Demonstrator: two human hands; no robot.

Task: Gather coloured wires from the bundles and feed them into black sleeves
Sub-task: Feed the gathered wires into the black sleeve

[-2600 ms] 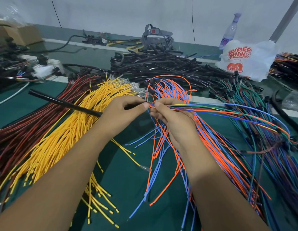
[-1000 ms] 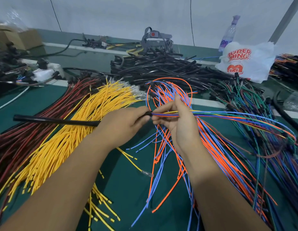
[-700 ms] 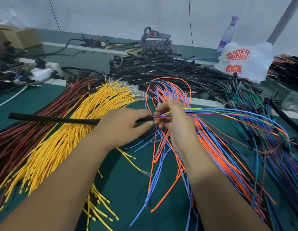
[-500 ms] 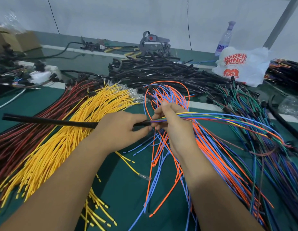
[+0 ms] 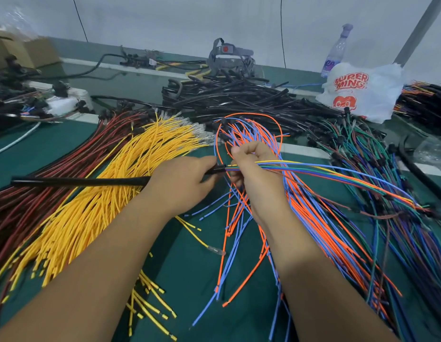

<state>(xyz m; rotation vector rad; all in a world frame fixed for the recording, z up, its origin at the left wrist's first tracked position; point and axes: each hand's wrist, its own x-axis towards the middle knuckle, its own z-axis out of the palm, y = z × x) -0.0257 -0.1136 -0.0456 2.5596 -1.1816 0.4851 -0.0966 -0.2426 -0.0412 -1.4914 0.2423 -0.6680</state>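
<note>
Meanwhile, at a green bench (image 5: 91, 144) heaped with wire bundles, the left hand (image 5: 182, 178) grips a black sleeve (image 5: 79, 181) near its open end, its long tail pointing toward 9 o'clock over the yellow bundle (image 5: 103, 193). The right hand (image 5: 254, 169) pinches a gathered set of coloured wires (image 5: 313, 169) right at the sleeve mouth, the strands trailing toward 3 o'clock. Judged from here, 1 loose tip could splay and catch on the rim, or slack strands could snag the orange and blue bundle (image 5: 301, 218) beneath.

A wire-harness assembly workshop: green-topped workbench (image 5: 190, 267) heaped with yellow wire bundles (image 5: 116, 188) and black tubular sleeves (image 5: 239, 97).
</note>
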